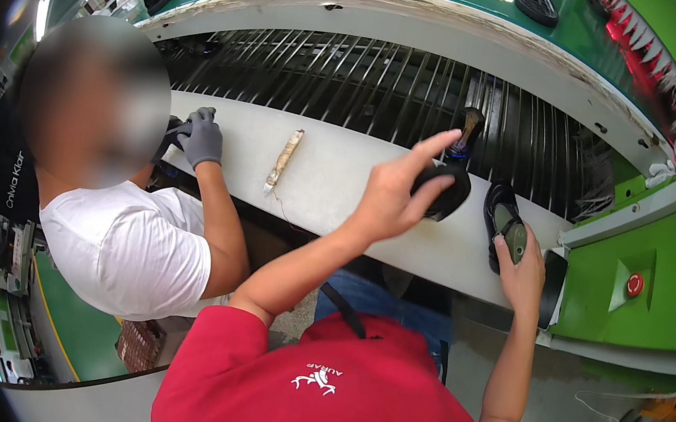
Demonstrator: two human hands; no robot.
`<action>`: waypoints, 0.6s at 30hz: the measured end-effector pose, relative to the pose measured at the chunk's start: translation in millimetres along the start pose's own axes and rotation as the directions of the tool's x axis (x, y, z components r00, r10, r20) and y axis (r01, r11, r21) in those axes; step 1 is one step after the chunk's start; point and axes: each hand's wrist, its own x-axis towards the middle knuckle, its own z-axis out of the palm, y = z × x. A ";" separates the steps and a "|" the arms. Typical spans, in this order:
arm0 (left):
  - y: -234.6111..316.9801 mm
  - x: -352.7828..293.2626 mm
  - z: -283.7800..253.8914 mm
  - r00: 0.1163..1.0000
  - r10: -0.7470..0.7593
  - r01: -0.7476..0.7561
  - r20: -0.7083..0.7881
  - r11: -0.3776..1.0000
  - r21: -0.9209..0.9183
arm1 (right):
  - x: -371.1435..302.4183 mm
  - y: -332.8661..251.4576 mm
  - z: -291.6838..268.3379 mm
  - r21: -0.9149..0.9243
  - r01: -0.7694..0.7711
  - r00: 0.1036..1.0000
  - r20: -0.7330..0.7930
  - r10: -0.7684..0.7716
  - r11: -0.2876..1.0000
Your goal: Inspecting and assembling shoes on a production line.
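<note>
Pinches a black shoe (499, 198) by its olive-green last (518, 237) under the thumb of the right hand (523, 274). Holds thumb and forefinger of the left hand (394, 192) apart around a black shoe-like piece (455, 194); cannot tell the hidden fingers' grip. Could drop that piece onto metal rods (403, 77) beyond those fingertips through too loose a hold.

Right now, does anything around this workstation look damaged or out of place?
Yes: the white beam beyond the metal rods looks worn. Its upper edge is ragged and brownish, unlike the smoother face below it.
</note>
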 end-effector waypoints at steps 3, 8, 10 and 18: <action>-5.8 17.8 -3.3 0.997 0.050 -0.053 -0.061 0.998 -0.037 | 2.8 2.5 -2.6 -0.048 -0.021 0.998 0.052 0.023 0.999; -14.2 28.5 -1.2 0.976 -0.216 0.214 0.026 0.934 -0.287 | -2.6 -1.3 1.7 -0.111 0.003 0.997 -0.080 -0.012 0.994; -15.0 24.0 8.1 0.945 -0.320 0.317 0.070 0.836 -0.448 | 5.2 -20.7 -2.1 0.024 0.191 0.929 -0.327 -0.173 0.981; 4.7 4.7 31.4 0.939 -0.332 0.335 0.084 0.840 -0.427 | 14.4 -102.7 8.7 0.736 0.221 0.971 -0.229 -0.072 0.640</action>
